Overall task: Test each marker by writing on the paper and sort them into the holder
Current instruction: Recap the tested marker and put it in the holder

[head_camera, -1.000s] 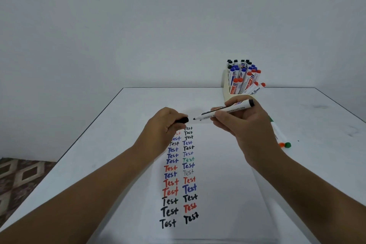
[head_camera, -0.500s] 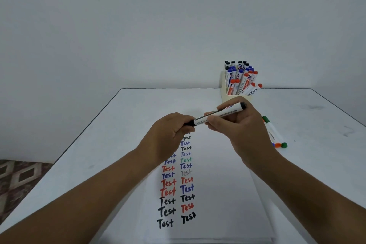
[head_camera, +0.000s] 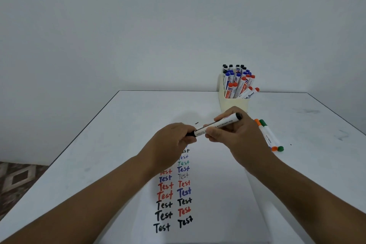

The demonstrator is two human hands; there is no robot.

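- Head view: two bare hands meet above a sheet of paper [head_camera: 217, 194] on a white table [head_camera: 138, 115], a black marker [head_camera: 217, 124] held between them.
- Right hand [head_camera: 237, 136] has fingers and thumb curled round the white barrel, the black end plug pointing up and away toward the holder.
- Left hand [head_camera: 170, 140] is closed over the marker's black cap end — whether the cap is fully seated cannot be told, since the fingers hide the joint.
- Paper carries two columns of the word "Test" in black, red, blue and green, the upper rows partly hidden under the left hand.
- Cream holder [head_camera: 233, 105] stands at the far edge of the table, well filled with black-, blue- and red-capped markers standing upright or leaning.
- Two loose markers, one orange [head_camera: 265, 134] and one green [head_camera: 272, 134], lie side by side on the table just right of the right hand.
- Step in hand, by the look of it: capping the black marker. Next move calls for a firm push home, then a reach to the holder — among the black caps at its back.
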